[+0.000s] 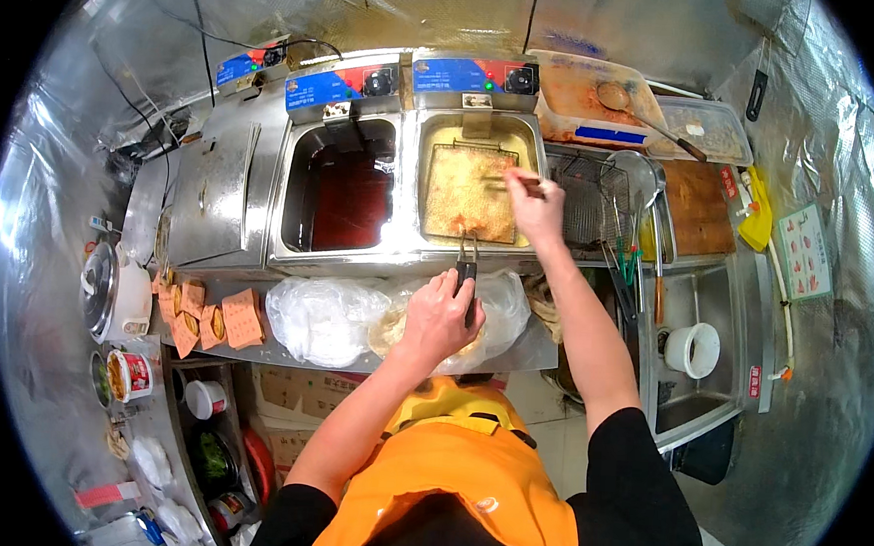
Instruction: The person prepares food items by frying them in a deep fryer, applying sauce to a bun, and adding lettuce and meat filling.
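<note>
My left hand (443,318) is wrapped around the black handle (467,265) of a wire fryer basket (476,149). The basket sits in the right-hand fryer vat (424,208), where pale golden food bubbles in frothing oil (466,191). Over the right side of this vat, my right hand (537,211) is closed on a slim tool with a brown handle (530,187). Its tip points left across the froth; its exact kind is unclear. What lies beneath the foam is hidden.
Left of it stands another vat with dark red oil (352,199). An empty wire basket (584,197) and a sink (697,306) lie to the right. Plastic bags (326,317) and orange-brown paper pouches (243,319) line the front ledge. A ladle (653,118) rests on a plastic container.
</note>
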The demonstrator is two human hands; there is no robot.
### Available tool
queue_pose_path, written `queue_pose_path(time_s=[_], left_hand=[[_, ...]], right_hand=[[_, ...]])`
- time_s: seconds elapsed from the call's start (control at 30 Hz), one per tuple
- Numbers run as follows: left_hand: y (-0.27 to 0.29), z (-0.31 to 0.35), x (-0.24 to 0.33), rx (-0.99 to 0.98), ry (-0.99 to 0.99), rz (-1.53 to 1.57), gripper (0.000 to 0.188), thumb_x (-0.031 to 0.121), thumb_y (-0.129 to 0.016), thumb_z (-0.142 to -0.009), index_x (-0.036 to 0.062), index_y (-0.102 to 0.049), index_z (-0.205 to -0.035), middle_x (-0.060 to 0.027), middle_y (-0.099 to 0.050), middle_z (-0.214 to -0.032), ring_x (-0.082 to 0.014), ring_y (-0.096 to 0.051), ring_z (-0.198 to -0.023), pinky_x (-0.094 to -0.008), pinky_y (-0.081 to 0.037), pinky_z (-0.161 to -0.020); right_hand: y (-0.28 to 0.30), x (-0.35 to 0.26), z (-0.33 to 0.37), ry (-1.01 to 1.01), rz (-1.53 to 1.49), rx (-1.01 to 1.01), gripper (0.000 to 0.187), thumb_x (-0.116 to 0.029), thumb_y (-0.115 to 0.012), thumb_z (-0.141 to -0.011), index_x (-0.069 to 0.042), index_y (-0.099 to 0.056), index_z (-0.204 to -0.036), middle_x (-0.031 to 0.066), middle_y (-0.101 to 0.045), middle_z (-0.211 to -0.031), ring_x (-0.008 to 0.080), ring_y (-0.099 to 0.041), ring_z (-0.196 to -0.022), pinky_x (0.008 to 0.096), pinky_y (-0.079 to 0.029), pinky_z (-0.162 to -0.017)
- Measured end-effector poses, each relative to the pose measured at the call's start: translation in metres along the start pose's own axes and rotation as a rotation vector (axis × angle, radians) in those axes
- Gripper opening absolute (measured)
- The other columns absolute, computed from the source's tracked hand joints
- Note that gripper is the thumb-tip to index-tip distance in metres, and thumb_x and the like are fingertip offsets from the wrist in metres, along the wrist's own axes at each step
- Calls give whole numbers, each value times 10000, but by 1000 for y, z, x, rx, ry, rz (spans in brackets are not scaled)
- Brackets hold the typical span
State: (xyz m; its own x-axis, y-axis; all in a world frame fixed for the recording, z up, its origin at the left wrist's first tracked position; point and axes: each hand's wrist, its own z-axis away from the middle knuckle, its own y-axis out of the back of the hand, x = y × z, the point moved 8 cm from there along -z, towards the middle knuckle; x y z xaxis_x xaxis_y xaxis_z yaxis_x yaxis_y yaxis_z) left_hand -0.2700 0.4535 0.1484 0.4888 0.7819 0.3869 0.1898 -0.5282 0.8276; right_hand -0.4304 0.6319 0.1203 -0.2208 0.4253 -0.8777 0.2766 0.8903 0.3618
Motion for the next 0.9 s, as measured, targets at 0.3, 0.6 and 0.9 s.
queue_pose_path(time_s=[0.3,0.6,0.9], left_hand=[[4,-1,1,33,-59,-5,277,142,-736,-773,-20,-683,-991,-225,-660,-958,-347,-673,-809,-407,-581,-704],[8,-1,-3,65,-56,0,237,132,-732,-769,-14,-686,-951,-214,-667,-953,-338,-675,-812,-412,-581,-689],[6,-1,-5,16,-29,0,227,136,-737,-779,0,-682,-952,-203,-672,-964,-329,-676,-816,-411,-578,-691]], right_hand=[[-23,4,11,-64,-101,-169,200,-134,-681,-975,36,-758,-1048,108,-772,-828,103,-712,-746,267,-550,-681],[32,-37,7,0,-192,19,214,-144,-657,-981,-8,-764,-1107,97,-753,-781,112,-701,-699,291,-542,-609],[66,18,48,-276,-214,111,179,-101,-610,-1029,6,-710,-1132,107,-737,-958,180,-754,-814,283,-623,-635]])
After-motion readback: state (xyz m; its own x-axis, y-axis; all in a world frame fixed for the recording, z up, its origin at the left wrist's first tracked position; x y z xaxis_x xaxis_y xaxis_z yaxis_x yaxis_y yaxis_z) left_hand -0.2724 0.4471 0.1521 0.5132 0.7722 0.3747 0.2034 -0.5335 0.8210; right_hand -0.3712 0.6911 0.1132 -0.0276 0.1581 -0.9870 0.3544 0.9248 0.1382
